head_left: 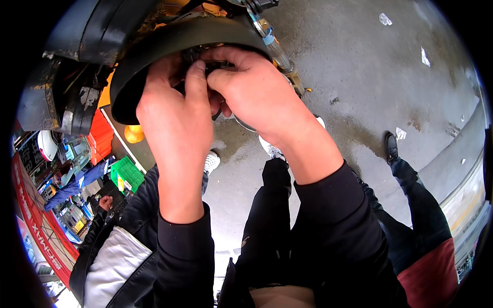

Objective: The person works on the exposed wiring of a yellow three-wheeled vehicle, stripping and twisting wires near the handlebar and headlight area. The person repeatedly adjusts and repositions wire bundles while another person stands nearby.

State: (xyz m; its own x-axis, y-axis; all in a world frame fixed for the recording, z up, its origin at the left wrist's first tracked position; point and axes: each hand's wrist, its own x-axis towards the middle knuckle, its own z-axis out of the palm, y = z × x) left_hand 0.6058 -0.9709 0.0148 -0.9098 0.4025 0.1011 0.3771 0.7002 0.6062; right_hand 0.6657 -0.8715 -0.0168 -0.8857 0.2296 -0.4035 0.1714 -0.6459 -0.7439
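Note:
Both my hands reach into a round, hollow black housing (215, 32), which looks like a headlight shell on a vehicle's front end. My left hand (177, 105) has its thumb and fingers pinched together at the opening. My right hand (251, 90) meets it there with its fingers curled. Small dark parts (191, 54) show between the fingertips, too hidden to name. Part of a shiny curved rim (244, 123) peeks out below my right hand.
A metal tube (277, 54) runs beside the housing. Large black panels (110, 28) stand at the upper left. A green crate (127, 173), a red bin (100, 136) and a cluttered shelf lie left. People stand on either side. Litter (425, 57) dots the wet concrete floor (359, 66).

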